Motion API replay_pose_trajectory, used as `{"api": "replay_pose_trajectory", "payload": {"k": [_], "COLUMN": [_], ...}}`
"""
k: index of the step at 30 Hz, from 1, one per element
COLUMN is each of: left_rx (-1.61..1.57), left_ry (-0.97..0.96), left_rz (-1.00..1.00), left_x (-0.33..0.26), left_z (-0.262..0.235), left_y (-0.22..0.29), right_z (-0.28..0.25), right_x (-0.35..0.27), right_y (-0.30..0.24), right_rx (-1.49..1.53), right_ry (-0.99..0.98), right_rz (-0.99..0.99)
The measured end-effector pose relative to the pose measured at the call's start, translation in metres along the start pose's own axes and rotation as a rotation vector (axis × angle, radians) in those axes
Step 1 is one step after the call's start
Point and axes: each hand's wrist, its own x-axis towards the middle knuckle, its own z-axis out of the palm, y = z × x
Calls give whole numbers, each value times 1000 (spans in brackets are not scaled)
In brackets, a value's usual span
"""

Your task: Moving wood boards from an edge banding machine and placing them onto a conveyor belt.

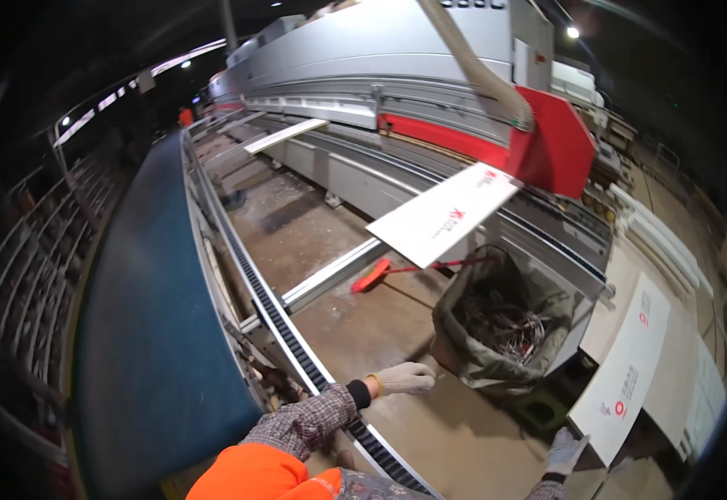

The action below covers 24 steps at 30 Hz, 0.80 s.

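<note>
My left hand (pixel 405 378), in a pale glove, reaches out over the floor beside the roller rail. Its fingers are loosely stretched, with nothing in them. At the lower right, my gloved right hand (pixel 565 452) grips the near corner of a long white board (pixel 632 377) with red and dark print; some of its fingers are hidden at the edge. That board lies on top of other pale boards. Farther off, another white printed board (pixel 447 212) juts out from the machine, apart from both hands.
A dark sack-lined bin (pixel 451 325) full of tangled strips stands ahead of my hands. Behind it lies a red broom (pixel 370 276). A blue conveyor belt (pixel 151 308) runs along the left, beside a roller rail (pixel 284 337). The large machine has a red guard (pixel 557 142).
</note>
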Motion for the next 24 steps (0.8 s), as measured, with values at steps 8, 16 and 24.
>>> {"api": "replay_pose_trajectory", "payload": {"k": [8,16,24], "left_rx": [218,344,274], "left_ry": [356,364,320], "left_rz": [79,206,175], "left_x": [-90,-88,-86], "left_z": [-34,-32,-33], "left_y": [-30,-36,-28], "right_z": [174,312,350], "right_x": [-20,3,18], "right_y": [158,270,282], "right_rx": [-412,-470,-231], "right_ry": [-218,-335,-367], "right_rz": [603,627,395]}}
